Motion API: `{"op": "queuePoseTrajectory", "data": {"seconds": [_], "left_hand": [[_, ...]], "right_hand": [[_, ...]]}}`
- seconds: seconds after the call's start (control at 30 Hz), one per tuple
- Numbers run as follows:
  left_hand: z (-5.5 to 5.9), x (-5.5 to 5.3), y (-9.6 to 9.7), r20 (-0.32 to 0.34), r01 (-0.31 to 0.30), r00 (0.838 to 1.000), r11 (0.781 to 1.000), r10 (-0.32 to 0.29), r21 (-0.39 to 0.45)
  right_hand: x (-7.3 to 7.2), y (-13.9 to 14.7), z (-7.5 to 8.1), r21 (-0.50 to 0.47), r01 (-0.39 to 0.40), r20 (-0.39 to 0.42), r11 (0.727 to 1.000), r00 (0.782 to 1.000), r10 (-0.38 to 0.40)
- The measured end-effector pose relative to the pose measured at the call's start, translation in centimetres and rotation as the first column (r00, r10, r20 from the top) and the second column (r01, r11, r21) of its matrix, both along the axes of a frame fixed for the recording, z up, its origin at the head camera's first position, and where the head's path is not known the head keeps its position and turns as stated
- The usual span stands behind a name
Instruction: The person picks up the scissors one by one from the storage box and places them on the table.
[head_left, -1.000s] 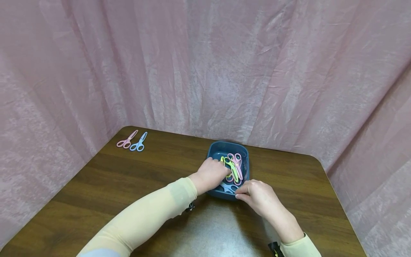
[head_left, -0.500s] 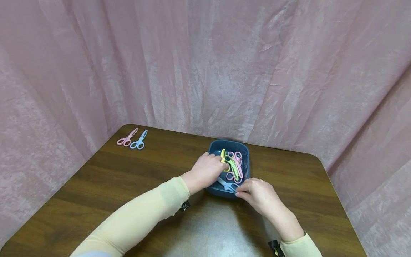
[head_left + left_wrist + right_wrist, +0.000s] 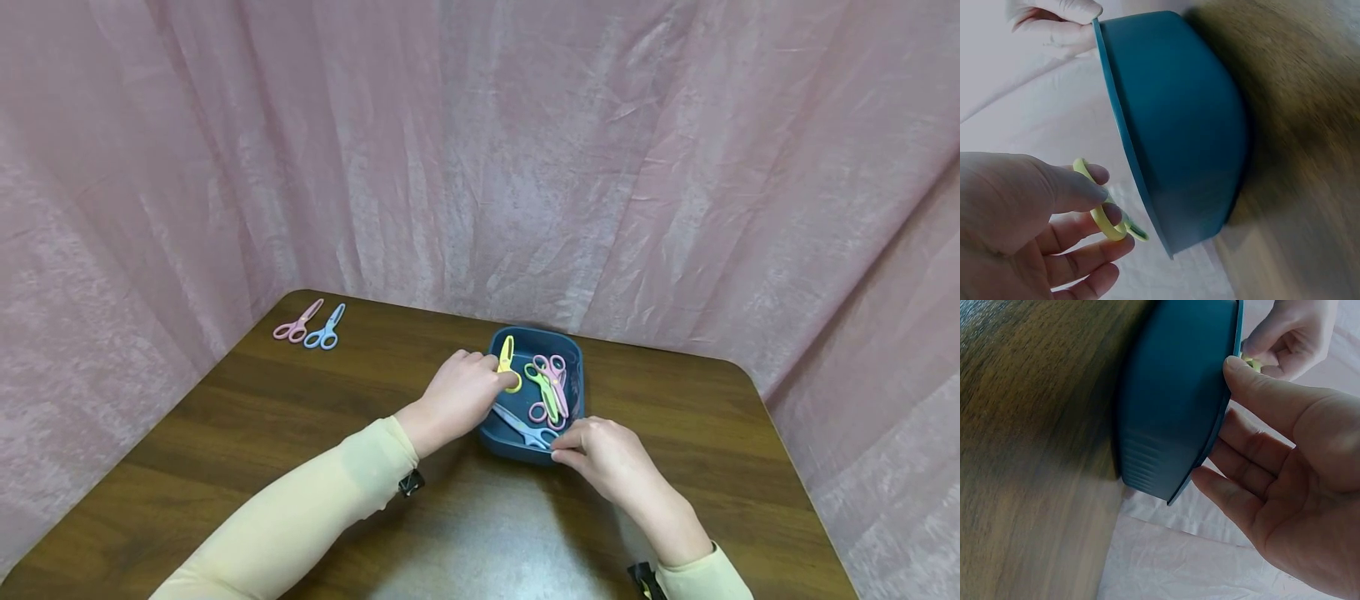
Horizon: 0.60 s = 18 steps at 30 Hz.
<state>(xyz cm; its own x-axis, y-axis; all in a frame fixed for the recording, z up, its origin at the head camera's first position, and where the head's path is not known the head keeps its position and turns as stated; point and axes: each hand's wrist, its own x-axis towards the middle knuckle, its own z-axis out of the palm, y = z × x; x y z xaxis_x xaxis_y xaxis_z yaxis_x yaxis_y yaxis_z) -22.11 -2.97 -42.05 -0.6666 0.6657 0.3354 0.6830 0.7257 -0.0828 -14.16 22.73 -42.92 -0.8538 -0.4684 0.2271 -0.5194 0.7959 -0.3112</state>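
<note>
My left hand (image 3: 465,392) pinches a pair of yellow scissors (image 3: 507,353) by the handle, over the left side of a dark blue plastic bin (image 3: 498,447). In the left wrist view, thumb and fingers close on the yellow scissors' handle (image 3: 1107,222), beside the bin's rim. My right hand (image 3: 603,454) grips the bin's near right corner, its thumb outside the wall and other fingers over the rim in the right wrist view. Inside the bin lie blue scissors (image 3: 531,435) near the front, with green scissors (image 3: 546,395) and pink scissors (image 3: 556,385) overlapping on the right.
Pink scissors (image 3: 298,322) and blue scissors (image 3: 326,328) lie side by side at the far left of the wooden table (image 3: 375,367). A pink curtain (image 3: 480,167) hangs behind the table and along its sides.
My left hand has drawn the yellow scissors left, away from the other scissors and toward the bin's left rim. More of the blue scissors shows. The right hand has stayed on the bin.
</note>
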Motion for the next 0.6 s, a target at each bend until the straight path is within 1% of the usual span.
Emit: {"op": "queuePoseTrajectory", "data": {"seconds": [0.2,0.3,0.43,0.53,0.6], "left_hand": [[-0.1,0.0,-1.1,-0.030,-0.008,1.000,1.000,0.009,0.026],[-0.1,0.1,-1.7,-0.049,0.002,0.999,0.999,0.000,0.036],[-0.4,0.2,-2.5,-0.091,0.016,0.996,0.998,-0.011,0.053],[-0.6,0.3,-3.1,-0.109,0.011,0.994,0.998,-0.005,0.058],[-0.6,0.3,-3.6,-0.109,0.004,0.994,0.998,0.002,0.058]], "right_hand": [[0.0,0.0,0.1,0.002,-0.005,-0.002,1.000,1.000,0.005],[0.0,0.1,0.0,0.006,-0.002,0.003,1.000,1.000,0.002],[0.0,0.1,0.0,0.007,-0.002,0.001,1.000,1.000,0.002],[0.1,0.1,0.0,0.003,-0.003,-0.001,1.000,1.000,0.003],[0.1,0.0,0.0,0.000,-0.005,-0.002,1.000,1.000,0.005]]}}
